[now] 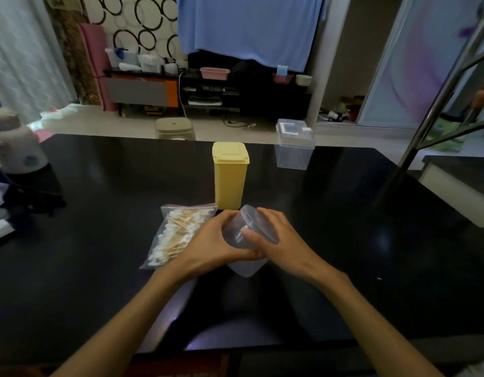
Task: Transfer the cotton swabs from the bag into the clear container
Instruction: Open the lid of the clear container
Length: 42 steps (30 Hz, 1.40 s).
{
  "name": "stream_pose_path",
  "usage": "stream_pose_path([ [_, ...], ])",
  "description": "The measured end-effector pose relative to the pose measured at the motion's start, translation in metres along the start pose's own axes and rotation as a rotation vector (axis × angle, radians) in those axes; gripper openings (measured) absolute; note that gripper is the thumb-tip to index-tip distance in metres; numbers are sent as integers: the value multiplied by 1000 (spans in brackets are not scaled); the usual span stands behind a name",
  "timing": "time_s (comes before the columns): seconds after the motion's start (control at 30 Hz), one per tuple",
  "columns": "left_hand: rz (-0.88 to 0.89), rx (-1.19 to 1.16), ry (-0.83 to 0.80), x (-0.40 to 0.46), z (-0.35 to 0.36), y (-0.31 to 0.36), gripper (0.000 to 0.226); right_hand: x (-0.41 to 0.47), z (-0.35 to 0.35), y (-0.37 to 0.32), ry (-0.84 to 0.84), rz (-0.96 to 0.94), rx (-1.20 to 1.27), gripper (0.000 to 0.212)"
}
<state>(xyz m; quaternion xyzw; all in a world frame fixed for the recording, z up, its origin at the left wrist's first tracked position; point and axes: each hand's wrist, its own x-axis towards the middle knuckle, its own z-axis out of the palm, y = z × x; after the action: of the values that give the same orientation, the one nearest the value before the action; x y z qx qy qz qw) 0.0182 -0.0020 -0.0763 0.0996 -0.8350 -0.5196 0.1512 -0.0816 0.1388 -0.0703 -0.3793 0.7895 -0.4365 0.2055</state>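
A clear round container (236, 232) is tilted above the black table (99, 213), held between both hands. My left hand (211, 240) wraps its body from the left. My right hand (276, 238) grips its clear lid (258, 221) from the right, thumb on the rim. Just left of my left hand lies a clear zip bag of wooden cotton swabs (178, 234), flat on the table and shut at its top edge.
A yellow lidded box (230, 175) stands directly behind the hands. A clear square box with a lid (293, 144) sits at the table's far edge. A metal pole (431, 110) slants across the right side. Cloth and clutter lie at the far left.
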Motion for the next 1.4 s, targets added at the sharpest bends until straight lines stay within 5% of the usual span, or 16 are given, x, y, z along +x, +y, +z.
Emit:
stream_pose_path([
  [0.07,1,39,13,-1,-2,-4,65,-1,3,3,-27,-12,-78,55],
  [0.17,3,94,1,-1,0,-7,70,-1,2,8,-39,-21,-249,92],
  [0.5,-7,93,-80,3,14,-10,75,-5,-14,12,-114,-3,-442,82],
  [0.73,3,33,-76,-2,-2,-3,72,-5,-29,1,-42,-26,-8,57],
  [0.87,-11,46,-190,-7,-4,2,85,-1,-50,-10,-85,137,170,70],
  [1.03,25,76,-288,-7,-14,10,89,-7,-81,2,-242,292,804,83],
  [1.17,21,-44,-416,-8,-11,20,85,1,-73,22,16,483,1048,84],
  [1.3,-34,-225,-237,2,-5,16,83,9,-66,36,358,524,974,76],
  [1.4,-109,-281,-4,19,6,6,87,10,-60,33,329,505,905,66],
])
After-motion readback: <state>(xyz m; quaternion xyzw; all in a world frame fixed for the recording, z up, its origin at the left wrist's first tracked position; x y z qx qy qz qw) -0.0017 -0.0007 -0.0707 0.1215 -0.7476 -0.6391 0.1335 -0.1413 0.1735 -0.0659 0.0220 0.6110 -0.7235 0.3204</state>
